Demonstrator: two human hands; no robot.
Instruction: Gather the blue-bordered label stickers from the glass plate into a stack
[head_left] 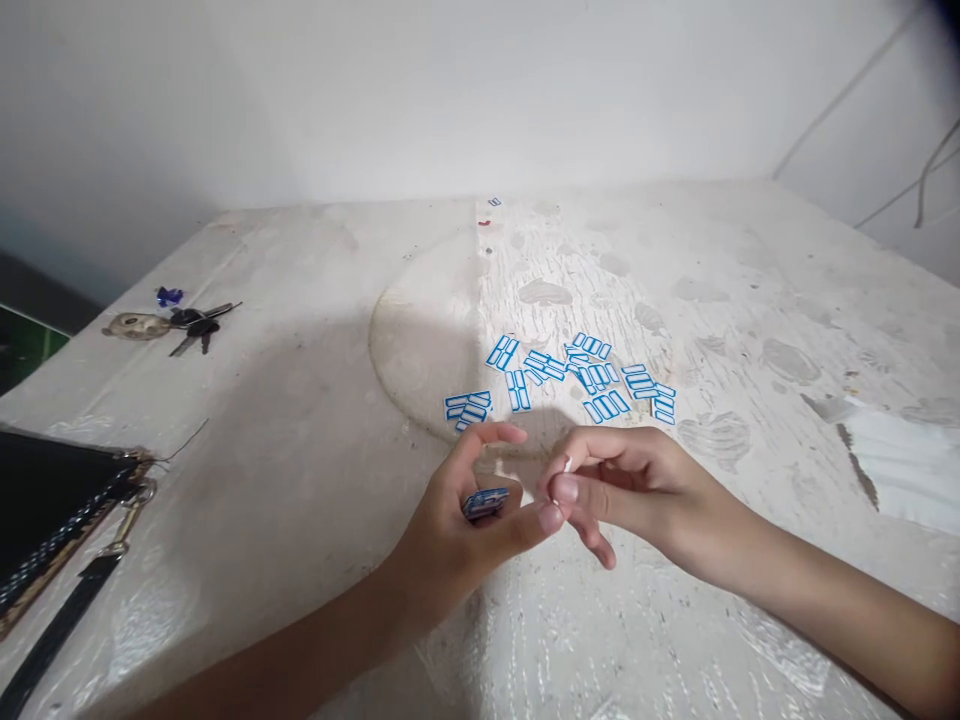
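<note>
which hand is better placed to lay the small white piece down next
Probably the right hand: it appears to pinch the small white piece, while the left hand is holding a bunch of blue-edged pieces.

Blue-edged stack [484, 503]: small, tilted, tucked in the left hand [466, 530] between thumb and curled fingers. White piece [568, 465]: tiny, pinched in the right hand [637, 485], mostly hidden. Blue-and-white labels [544, 366]: flat, scattered just beyond both hands, some overlapping.

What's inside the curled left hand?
The left hand holds a small stack of blue-edged pieces; the hand covers part of it, so their number can't be seen.
</note>
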